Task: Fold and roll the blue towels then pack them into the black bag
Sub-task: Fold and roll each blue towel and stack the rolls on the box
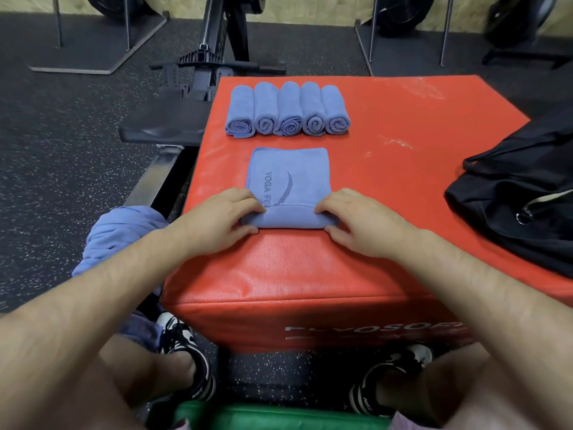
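Hands are both on the folded blue towel lying flat on the red plyo box: left hand and right hand each pinch an end of the rolled-up near edge, fingers curled over the roll, thumbs tucked under. Five rolled towels sit side by side at the far end, touching, and the black bag slumps on the box's right edge, well apart from them.
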